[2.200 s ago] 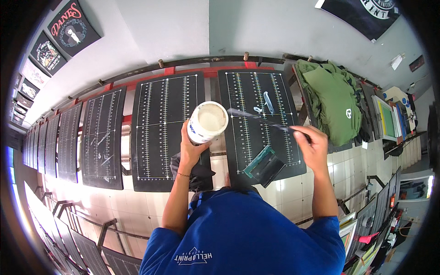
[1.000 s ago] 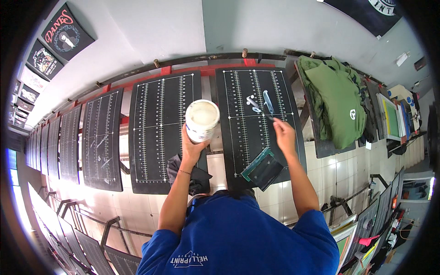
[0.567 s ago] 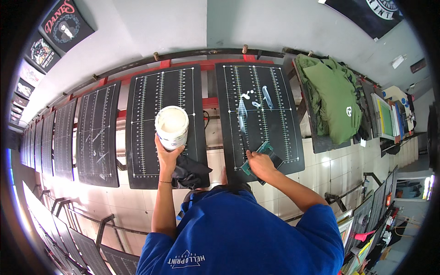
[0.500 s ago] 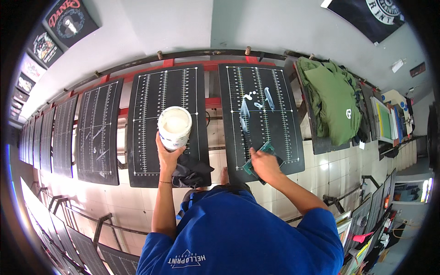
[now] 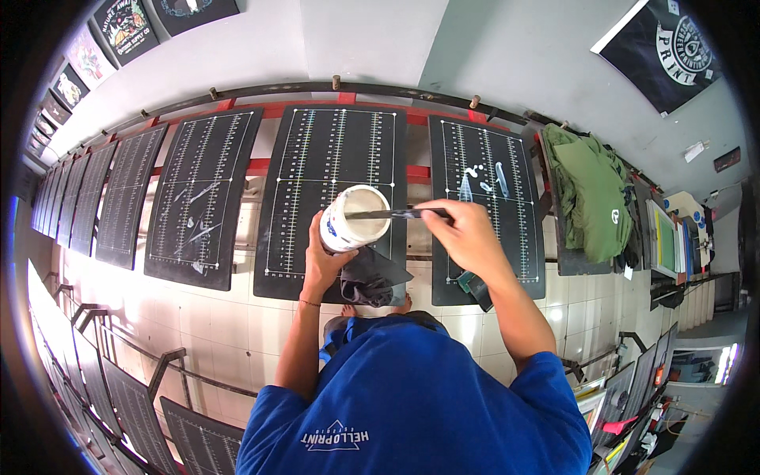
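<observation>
Wrapped around the side of a white round tub (image 5: 339, 231), my left hand (image 5: 321, 260) holds it tilted above the middle board. Pale, thick paste (image 5: 366, 202) lies inside. My right hand (image 5: 463, 236) grips a dark, flat spatula (image 5: 400, 214), whose far end reaches over the rim into the tub. Beneath my right forearm, a green squeegee-like tool (image 5: 473, 286) lies at the near edge of the right board (image 5: 518, 237), partly covered by the arm. White smears (image 5: 500, 180) mark that board's upper part.
A crumpled black cloth (image 5: 367, 279) lies at the near end of the middle board (image 5: 297, 214). Folded green garments (image 5: 590, 198) cover a board farther right. More dark gridded boards (image 5: 202, 194) run leftward in a row. A red and black rail (image 5: 348, 96) passes behind them.
My right hand has left the squeegee-like tool on the right board and come up to the tub with the spatula. The tub is more tilted toward the right hand. The view has shifted.
</observation>
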The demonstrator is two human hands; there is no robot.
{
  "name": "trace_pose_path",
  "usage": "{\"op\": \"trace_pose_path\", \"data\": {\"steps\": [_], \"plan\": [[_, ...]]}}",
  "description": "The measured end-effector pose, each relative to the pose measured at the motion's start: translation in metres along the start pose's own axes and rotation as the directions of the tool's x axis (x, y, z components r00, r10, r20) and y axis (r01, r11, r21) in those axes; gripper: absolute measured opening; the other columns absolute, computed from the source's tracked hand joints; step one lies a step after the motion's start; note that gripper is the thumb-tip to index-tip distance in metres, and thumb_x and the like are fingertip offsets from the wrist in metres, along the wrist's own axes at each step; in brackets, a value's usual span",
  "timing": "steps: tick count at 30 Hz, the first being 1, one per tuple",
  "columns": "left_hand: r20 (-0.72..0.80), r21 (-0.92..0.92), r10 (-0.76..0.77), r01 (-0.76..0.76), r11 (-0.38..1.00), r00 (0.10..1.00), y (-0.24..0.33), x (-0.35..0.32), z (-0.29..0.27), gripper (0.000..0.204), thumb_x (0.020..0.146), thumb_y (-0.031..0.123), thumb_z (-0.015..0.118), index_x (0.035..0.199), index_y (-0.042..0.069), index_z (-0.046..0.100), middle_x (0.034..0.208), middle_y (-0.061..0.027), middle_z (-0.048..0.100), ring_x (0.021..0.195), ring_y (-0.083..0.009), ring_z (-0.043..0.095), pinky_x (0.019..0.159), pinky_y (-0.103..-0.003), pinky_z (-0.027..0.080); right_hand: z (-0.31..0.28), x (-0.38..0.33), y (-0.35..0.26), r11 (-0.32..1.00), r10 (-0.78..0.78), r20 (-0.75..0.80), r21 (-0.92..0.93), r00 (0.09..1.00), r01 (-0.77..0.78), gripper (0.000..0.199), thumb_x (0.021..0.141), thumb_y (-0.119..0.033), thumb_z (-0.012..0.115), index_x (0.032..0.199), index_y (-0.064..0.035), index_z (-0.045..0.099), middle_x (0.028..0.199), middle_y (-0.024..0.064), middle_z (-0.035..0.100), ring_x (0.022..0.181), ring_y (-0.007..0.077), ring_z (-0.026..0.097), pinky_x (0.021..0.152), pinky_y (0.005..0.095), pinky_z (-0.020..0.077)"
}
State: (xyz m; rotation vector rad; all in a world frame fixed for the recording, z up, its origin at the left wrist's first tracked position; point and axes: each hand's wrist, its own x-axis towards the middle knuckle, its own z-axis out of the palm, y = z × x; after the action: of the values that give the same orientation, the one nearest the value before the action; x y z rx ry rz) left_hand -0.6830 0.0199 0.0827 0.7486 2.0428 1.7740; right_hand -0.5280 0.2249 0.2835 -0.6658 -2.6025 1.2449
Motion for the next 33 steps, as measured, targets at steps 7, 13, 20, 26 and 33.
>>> {"op": "trace_pose_path", "data": {"steps": [7,13,20,26,33], "plan": [[-0.185,-0.010,0.010,-0.012,1.000,0.983,-0.034,-0.010,-0.035,0.102,0.067,0.002,0.084,0.152,0.002,0.028,0.136,-0.0159,0.054,0.123,-0.0228,0.055,0.106,-0.036,0.046,0.024,-0.003,0.057,0.988,0.146,-0.130,0.061,0.981,-0.139,0.049,0.094,-0.030,0.071,0.133,-0.0023,0.061,0.084,0.0087,0.072,0.071,0.0113,0.063,0.069,0.0295,0.0505],[-0.335,0.106,-0.012,0.051,0.993,0.942,-0.069,0.000,-0.059,0.098,0.068,0.005,0.086,0.150,0.000,0.032,0.139,-0.0178,0.050,0.128,-0.0256,0.050,0.108,-0.037,0.040,0.016,-0.135,0.285,0.548,0.443,-0.604,-0.403,0.663,-0.733,0.054,0.092,-0.043,0.066,0.124,0.0002,0.062,0.106,0.0226,0.072,0.103,0.0397,0.068,0.090,0.0480,0.0531],[-0.411,0.262,-0.161,0.285,0.922,0.897,-0.064,-0.017,-0.065,0.104,0.069,0.016,0.089,0.154,0.005,0.030,0.143,-0.0230,0.053,0.130,-0.0336,0.054,0.107,-0.040,0.043,0.063,-0.174,0.336,0.499,0.829,-0.432,0.289,0.354,-0.817,0.074,0.075,-0.044,0.083,0.116,0.0140,0.060,0.110,0.0293,0.070,0.097,0.0377,0.072,0.084,0.0424,0.0568],[-0.379,0.323,-0.275,0.405,0.856,0.884,-0.068,-0.021,-0.071,0.083,0.071,0.023,0.089,0.137,-0.003,0.046,0.124,-0.0211,0.064,0.112,-0.0358,0.064,0.097,-0.043,0.048,0.052,-0.144,0.286,0.399,0.846,-0.266,0.890,0.463,-0.219,0.038,0.079,-0.011,0.078,0.112,0.0051,0.067,0.098,0.0082,0.072,0.090,0.0226,0.070,0.078,0.0366,0.0569],[-0.434,0.481,-0.217,0.429,0.765,0.874,-0.079,-0.047,-0.062,0.083,0.079,0.028,0.084,0.141,-0.006,0.041,0.121,-0.0217,0.060,0.101,-0.0314,0.059,0.091,-0.041,0.048,-0.039,-0.031,0.280,0.765,0.184,-0.591,-0.416,0.786,-0.492,0.041,0.080,-0.021,0.072,0.118,-0.0064,0.065,0.105,0.0185,0.070,0.095,0.0384,0.067,0.082,0.0461,0.0533]]}}
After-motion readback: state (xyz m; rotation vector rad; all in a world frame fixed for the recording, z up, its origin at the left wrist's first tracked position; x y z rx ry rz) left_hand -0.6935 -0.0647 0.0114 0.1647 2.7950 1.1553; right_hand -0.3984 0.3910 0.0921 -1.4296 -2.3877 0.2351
